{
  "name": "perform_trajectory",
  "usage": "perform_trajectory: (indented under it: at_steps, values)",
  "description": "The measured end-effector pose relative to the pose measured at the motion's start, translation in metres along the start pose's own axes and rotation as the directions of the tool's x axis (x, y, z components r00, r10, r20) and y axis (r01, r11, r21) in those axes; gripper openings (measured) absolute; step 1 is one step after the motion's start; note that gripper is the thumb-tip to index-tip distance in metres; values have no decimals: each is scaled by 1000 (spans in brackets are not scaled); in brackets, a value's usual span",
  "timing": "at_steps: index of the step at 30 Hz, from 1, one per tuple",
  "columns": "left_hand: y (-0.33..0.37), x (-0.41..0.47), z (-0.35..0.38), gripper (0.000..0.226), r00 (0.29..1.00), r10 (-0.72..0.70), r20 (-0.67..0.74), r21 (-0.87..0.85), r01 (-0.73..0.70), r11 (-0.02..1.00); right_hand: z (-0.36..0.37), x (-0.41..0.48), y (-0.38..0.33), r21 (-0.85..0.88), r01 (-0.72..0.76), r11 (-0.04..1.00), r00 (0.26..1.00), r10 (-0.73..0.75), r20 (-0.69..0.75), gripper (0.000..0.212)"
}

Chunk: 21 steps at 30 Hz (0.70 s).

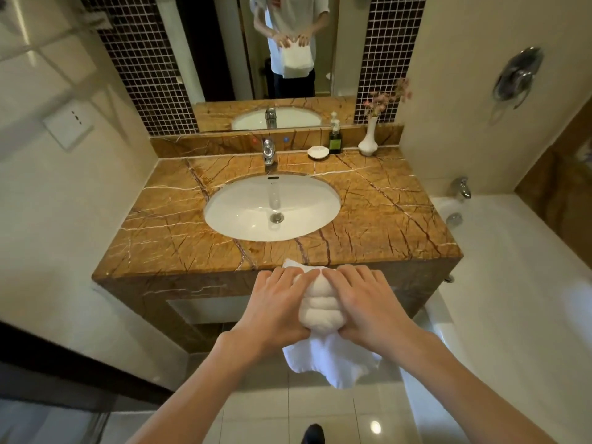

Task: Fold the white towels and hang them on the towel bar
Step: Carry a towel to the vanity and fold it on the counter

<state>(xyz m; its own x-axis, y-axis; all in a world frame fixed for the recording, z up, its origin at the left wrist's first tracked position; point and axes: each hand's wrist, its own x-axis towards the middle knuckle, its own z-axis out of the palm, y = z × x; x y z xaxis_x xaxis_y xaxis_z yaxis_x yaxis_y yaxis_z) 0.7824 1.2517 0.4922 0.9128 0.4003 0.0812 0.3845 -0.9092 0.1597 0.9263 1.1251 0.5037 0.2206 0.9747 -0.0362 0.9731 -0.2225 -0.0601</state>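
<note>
Between left hand [276, 310] and right hand [368, 306], towel [320, 310]

This is a bathroom (home or hotel, nothing tells which). A brown veined stone vanity counter [166, 238] holds an oval white basin [243, 216] under a chrome tap [269, 153]. Above it is a mirror [224, 59], flanked by dark mosaic tile [141, 59]. At the back of the counter stand a soap dish [318, 152], a pump bottle [335, 139] and a white vase [368, 139] of pink flowers. To the right lies a white bathtub [512, 267] with its spout [461, 186], and a chrome valve [517, 76] is on the wall above. Glossy pale tiles [320, 411] cover the floor, and a white towel [323, 302] is held before the counter.
</note>
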Motion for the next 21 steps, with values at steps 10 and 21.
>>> perform_trajectory:
  at_steps: [10, 21]
  values:
    - [-27, 95, 2, 88, 996, 82, 20, -13, -81, 997, -10, 63, 53, -12, -91, 996, 996, 91, 10, 84]
    - [-32, 222, 10, 92, 995, 99, 30, -11, -99, 995, -20, 139, 150, -5, -108, 994, 994, 108, -13, 85]
